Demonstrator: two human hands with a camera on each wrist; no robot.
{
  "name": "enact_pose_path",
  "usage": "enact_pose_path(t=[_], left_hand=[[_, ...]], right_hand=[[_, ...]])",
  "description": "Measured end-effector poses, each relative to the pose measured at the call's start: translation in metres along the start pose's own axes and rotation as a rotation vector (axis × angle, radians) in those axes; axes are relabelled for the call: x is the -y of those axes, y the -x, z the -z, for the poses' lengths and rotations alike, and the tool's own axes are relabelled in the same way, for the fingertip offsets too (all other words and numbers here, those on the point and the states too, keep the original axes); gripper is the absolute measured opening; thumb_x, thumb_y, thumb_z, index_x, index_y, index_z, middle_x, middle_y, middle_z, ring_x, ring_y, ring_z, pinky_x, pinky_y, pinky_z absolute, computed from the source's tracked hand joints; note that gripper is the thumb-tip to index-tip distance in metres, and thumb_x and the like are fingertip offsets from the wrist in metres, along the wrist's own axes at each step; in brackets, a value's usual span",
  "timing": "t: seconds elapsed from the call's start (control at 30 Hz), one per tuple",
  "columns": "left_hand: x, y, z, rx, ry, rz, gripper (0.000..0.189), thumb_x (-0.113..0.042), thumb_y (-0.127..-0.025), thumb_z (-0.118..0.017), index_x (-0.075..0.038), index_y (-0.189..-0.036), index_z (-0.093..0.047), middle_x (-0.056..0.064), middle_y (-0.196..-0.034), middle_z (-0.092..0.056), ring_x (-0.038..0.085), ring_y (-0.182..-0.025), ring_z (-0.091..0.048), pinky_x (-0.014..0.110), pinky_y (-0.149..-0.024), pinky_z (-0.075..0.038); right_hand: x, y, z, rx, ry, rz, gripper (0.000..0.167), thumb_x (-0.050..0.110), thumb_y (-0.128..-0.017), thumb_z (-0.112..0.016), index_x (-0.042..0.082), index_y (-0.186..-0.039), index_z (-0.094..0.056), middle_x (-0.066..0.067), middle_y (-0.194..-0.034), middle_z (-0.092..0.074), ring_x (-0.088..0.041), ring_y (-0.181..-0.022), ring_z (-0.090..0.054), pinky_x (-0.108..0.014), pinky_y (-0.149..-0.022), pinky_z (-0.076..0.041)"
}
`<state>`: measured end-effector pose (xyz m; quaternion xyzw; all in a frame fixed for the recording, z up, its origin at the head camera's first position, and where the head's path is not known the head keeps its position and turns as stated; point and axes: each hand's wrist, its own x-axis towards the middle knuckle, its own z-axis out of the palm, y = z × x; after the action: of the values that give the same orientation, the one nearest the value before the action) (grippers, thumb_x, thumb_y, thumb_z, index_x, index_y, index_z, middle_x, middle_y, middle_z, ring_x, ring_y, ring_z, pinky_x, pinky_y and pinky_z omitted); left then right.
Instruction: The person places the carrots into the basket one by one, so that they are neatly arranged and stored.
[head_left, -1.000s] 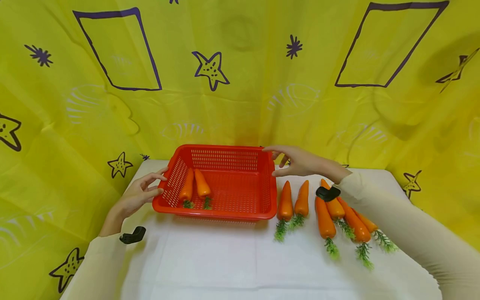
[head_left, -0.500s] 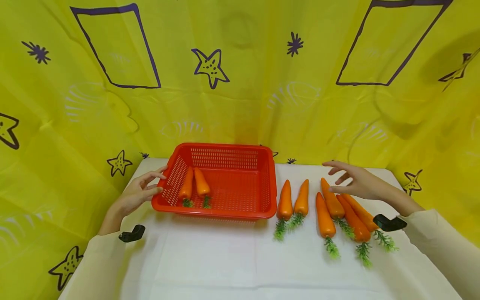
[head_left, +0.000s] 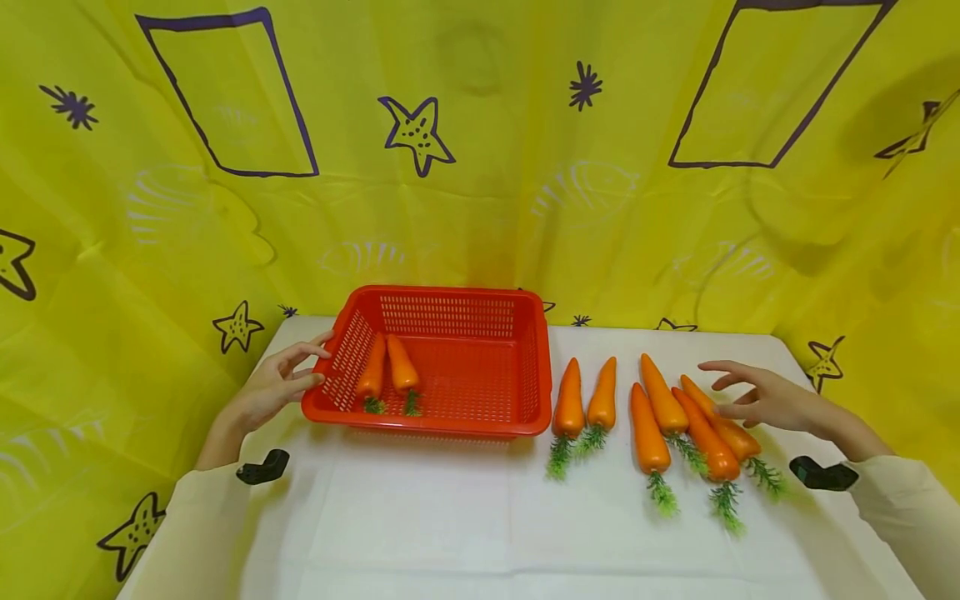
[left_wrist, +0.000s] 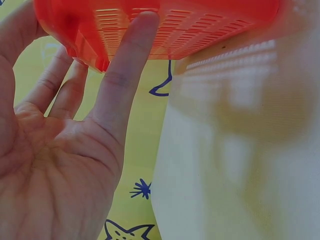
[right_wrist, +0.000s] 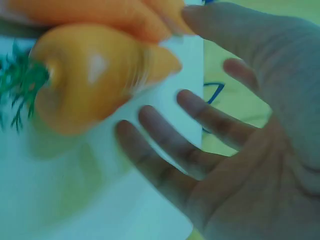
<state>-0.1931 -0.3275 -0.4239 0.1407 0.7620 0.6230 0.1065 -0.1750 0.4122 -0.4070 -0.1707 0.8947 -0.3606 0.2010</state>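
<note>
Sleeves (head_left: 202, 533) of pale colour enter at the lower left and lower right, over the white worktop (head_left: 420, 517). Four carrots (head_left: 650, 433) lie close together at the right, green tops toward the bottom edge. Over the rightmost is the right hand (head_left: 772, 400), its fingers loosely spread; whether its thumb touches this carrot, I cannot tell. Nearer the centre, a pair of carrots (head_left: 570, 404) lies beside the red basket (head_left: 427, 427). The left hand (head_left: 270, 390), fingers extended, touches the basket's left side. Two more carrots (head_left: 403, 367) lie inside, toward the left. Behind hangs yellow cloth (head_left: 480, 217).
</note>
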Motion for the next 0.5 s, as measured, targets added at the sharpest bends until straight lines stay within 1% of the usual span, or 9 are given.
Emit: enact_pose_path(t=[0.1,0.23,0.37,0.5], left_hand=[[0.001,0.000,0.000,0.003,0.008,-0.003,0.028,-0.002,-0.101,-0.062,0.004,-0.127,-0.055,0.017,-0.169,-0.019,0.004,-0.121,-0.060,0.028,-0.082,-0.058],[0.002,0.000,0.001,0.007,0.017,-0.010,0.028,-0.002,-0.101,-0.062,0.003,-0.127,-0.056,0.016,-0.170,-0.019,0.005,-0.122,-0.059,0.027,-0.083,-0.058],[0.003,0.000,0.002,0.012,0.020,-0.022,0.027,-0.001,-0.101,-0.062,0.003,-0.127,-0.056,0.016,-0.169,-0.019,0.006,-0.120,-0.061,0.028,-0.083,-0.058],[0.004,0.000,0.002,0.021,0.030,-0.025,0.026,0.000,-0.101,-0.061,0.003,-0.126,-0.056,0.014,-0.170,-0.020,0.009,-0.120,-0.062,0.030,-0.084,-0.058]], right_hand=[[-0.007,0.004,0.001,0.080,-0.058,-0.047,0.069,0.017,-0.101,-0.067,0.000,-0.156,-0.028,-0.043,-0.136,-0.044,-0.039,-0.103,-0.067,-0.038,-0.075,-0.061],[-0.013,0.007,0.002,0.160,-0.090,-0.087,0.066,0.018,-0.103,-0.063,0.003,-0.157,-0.029,-0.039,-0.137,-0.046,-0.038,-0.107,-0.063,-0.038,-0.075,-0.059],[-0.015,0.007,0.001,0.199,-0.093,-0.114,0.066,0.018,-0.103,-0.064,0.004,-0.157,-0.029,-0.033,-0.135,-0.050,-0.032,-0.104,-0.063,-0.038,-0.075,-0.058],[-0.015,0.006,-0.001,0.201,-0.079,-0.115,0.068,0.019,-0.102,-0.065,0.004,-0.157,-0.029,-0.029,-0.131,-0.054,-0.031,-0.102,-0.063,-0.037,-0.074,-0.058]])
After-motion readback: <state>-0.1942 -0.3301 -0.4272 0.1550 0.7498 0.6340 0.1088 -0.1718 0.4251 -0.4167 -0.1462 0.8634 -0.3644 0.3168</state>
